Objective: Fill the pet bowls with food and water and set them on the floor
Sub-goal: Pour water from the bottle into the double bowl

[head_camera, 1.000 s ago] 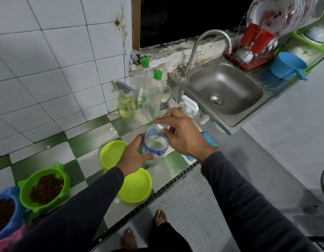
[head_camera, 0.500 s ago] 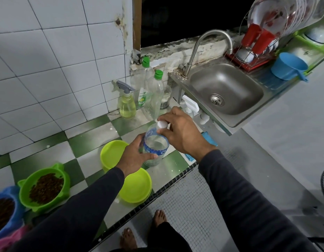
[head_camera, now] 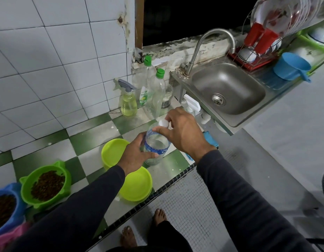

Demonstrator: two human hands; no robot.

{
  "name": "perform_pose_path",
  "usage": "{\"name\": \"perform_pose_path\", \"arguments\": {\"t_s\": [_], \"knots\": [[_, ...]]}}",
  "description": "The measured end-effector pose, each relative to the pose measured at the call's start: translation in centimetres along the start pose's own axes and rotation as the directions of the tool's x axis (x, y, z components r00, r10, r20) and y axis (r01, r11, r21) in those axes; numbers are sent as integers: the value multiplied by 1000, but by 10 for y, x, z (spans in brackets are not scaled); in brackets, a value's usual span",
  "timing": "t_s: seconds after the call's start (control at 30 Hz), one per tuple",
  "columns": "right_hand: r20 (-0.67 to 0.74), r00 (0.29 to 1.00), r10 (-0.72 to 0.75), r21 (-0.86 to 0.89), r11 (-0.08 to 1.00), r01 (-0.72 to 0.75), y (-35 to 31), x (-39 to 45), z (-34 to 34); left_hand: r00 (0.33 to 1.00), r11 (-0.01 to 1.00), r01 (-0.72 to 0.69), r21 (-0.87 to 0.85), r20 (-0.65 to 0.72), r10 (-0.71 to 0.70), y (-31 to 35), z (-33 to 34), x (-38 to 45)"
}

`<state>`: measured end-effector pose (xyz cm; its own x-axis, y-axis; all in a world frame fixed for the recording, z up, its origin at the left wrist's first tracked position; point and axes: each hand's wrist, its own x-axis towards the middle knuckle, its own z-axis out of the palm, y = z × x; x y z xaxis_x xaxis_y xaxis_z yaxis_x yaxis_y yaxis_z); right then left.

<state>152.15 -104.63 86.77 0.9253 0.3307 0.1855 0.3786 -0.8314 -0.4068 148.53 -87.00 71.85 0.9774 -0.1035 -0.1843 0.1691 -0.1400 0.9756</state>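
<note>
Water bottle [head_camera: 155, 145] upright on checkered counter [head_camera: 95, 131], long axis vertical, white cap [head_camera: 163, 123] up, leaning a bit toward sink [head_camera: 228, 88]. Blue label, text too blurry to read. Left hand [head_camera: 137, 153] wrapped round body, right hand [head_camera: 183, 131] pinching cap. Two lime bowls [head_camera: 137, 184] just beside, look empty. Green bowl [head_camera: 45, 184] and blue bowl [head_camera: 5, 206] have kibble. Dish soap bottle [head_camera: 145, 84] behind, label unreadable.

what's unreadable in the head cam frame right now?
- Blue bowl: cut off by the left edge.
- Pink thing below it: mostly out of frame, unidentifiable.
- Nearer yellow-green bowl: partly hidden by the left sleeve.
- Bottle cap: right hand fingers cover it; on or off unclear.
- Left hand covers the bottle label.
</note>
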Motion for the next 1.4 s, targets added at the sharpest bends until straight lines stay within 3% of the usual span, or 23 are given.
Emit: {"name": "perform_pose_path", "arguments": {"t_s": [0.07, 0.3, 0.53, 0.7, 1.4], "knots": [[-25, 999, 36, 0, 999, -36, 0, -1, 3, 1000, 1000, -2, 11, 9, 2, 1, -1, -1], [53, 987, -151, 128, 981, 144, 7, -3, -5, 1000, 1000, -4, -4, -2, 4, 3, 0, -4], [3, 1000, -2, 52, 999, 2, 2, -3, 0, 1000, 999, -1, 33, -1, 1, 4, -1, -5], [109, 981, -163, 94, 984, 153, 5, -5, -11, 1000, 1000, 9, 23, -19, -9, 2, 0, -3], [83, 996, -30, 51, 998, 26, -4, -5, -4, 999, 996, 47, 73, -21, -46, 8, 1, -5]]}}
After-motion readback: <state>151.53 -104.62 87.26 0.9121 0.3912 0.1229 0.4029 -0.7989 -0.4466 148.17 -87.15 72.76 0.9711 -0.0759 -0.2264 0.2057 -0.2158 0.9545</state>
